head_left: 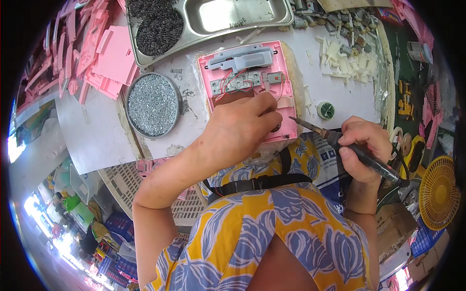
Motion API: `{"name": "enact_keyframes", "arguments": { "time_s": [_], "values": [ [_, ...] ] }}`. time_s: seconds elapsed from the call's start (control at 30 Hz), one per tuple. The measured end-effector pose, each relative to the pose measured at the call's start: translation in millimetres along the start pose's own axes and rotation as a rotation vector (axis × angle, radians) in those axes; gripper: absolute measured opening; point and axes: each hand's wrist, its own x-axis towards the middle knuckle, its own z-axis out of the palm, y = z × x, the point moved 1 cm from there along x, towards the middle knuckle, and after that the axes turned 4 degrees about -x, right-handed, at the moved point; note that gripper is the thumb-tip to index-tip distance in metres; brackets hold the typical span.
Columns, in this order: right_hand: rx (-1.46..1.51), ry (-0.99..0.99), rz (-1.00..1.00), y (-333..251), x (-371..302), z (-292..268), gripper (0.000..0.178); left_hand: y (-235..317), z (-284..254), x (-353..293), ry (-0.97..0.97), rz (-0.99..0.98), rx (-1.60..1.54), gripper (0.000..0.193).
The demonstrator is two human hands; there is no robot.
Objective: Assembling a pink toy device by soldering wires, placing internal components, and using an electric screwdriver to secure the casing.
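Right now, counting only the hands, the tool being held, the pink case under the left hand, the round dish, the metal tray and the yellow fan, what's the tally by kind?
Left hand and right hand: 2
Soldering iron: 1
Pink case: 1
Round dish: 1
Metal tray: 1
Yellow fan: 1
Total: 7
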Motion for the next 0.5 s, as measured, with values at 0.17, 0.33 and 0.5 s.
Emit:
{"name": "enact_keyframes", "arguments": {
  "time_s": [0.17, 0.33, 0.5],
  "values": [
    [-0.015, -0.038, -0.001, -2.4, 2.9, 2.4, 0.016, 3.2, -7.2, 7.0, -0.104, 0.037, 0.087, 0.026],
    [-0.053, -0.106, 0.028, -4.4, 3.3, 3.7, 0.016, 5.7, -9.9, 12.2, -0.172, 0.068, 0.152, 0.026],
    [-0.071, -0.172, 0.045, -6.4, 8.7, 5.9, 0.016, 8.6, -8.4, 13.2, -0.186, 0.101, 0.204, 0.021]
  ]
}}
